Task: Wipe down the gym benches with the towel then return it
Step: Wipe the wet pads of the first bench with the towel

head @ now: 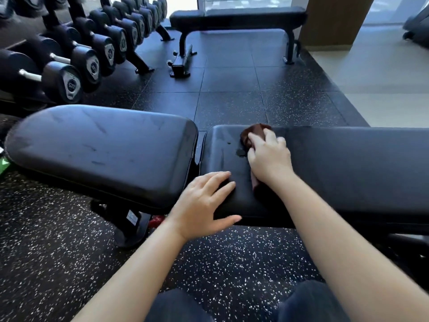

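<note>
A black padded gym bench (348,163) runs across the frame in front of me, and its separate pad (102,149) lies to the left. My right hand (267,156) presses a dark brown towel (253,133) flat onto the bench's left end, near its far edge. Part of the towel shows below my wrist too. A few dark wet spots sit just left of the towel. My left hand (206,203) rests on the bench's near edge with fingers spread and holds nothing.
A rack of black dumbbells (72,63) lines the left side. Another flat bench (236,19) stands farther back near a wooden pillar (334,22). The floor is black speckled rubber (232,94), with pale flooring to the right. My knees show at the bottom.
</note>
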Demonstrator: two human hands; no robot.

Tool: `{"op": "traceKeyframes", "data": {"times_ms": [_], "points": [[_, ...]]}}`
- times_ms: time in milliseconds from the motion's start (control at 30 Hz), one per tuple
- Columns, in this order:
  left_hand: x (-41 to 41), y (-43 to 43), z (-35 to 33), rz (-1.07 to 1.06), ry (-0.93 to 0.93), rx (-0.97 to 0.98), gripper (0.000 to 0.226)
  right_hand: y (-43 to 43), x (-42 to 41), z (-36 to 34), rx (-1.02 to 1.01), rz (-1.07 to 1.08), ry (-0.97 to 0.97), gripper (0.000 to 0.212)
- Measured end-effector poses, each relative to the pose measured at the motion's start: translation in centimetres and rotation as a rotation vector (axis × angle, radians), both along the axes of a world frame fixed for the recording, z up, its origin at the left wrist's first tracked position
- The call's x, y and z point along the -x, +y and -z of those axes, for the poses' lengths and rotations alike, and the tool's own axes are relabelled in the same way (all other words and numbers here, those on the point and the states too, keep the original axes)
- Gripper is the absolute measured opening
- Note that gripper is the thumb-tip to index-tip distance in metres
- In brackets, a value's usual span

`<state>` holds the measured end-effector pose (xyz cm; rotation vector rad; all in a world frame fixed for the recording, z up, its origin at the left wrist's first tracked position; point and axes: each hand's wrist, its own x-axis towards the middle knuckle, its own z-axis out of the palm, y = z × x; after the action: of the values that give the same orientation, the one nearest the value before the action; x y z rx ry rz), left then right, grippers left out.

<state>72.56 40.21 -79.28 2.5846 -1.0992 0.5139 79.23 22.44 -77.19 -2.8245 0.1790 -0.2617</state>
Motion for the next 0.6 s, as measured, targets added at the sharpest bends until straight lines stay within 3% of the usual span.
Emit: {"op": "traceKeyframes", "data": {"times_ms": [167, 467, 600], "points": [[0.1, 5.7, -1.8, -0.069, -0.172, -0.146, 0.051, 2.2, 7.1, 1.1, 0.044, -0.005, -0.11, 0.045], [-1.5, 7.4, -1.9, -0.203, -0.189, -0.203, 0.039, 4.3, -4.4, -0.6, 0.031, -0.008, 0.054, 0.038], [-1.5, 7.5, -1.9, -0.214, -0.186, -0.191, 0.037, 5.0, -4.6, -0.9, 0.017, -0.007, 0.067, 0.039]]}}
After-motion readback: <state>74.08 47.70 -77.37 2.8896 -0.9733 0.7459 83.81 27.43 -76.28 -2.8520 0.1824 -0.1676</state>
